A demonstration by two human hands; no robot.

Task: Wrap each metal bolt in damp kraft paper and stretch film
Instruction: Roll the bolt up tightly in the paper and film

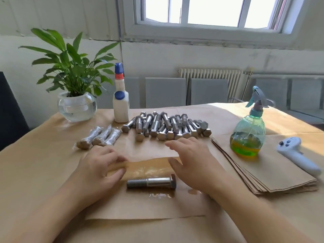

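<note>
The left hand (98, 165) pinches the far edge of a damp kraft sheet (149, 204), folding it over; the right hand (191, 163) hovers with fingers spread, holding nothing. A bolt (151, 182) lies on the sheet between them. Beyond: loose bolts (166, 126), three wrapped bolts (99, 137), a white bottle (121, 102). Toward the desk's right edge, a spray bottle (249, 130) stands on stacked paper (266, 172). The left fingertips are partly hidden.

Potted plant (73, 67) in glass bowl, white bottle (121, 104), white controller (296, 155), radiator (210, 76), window (210, 13)
</note>
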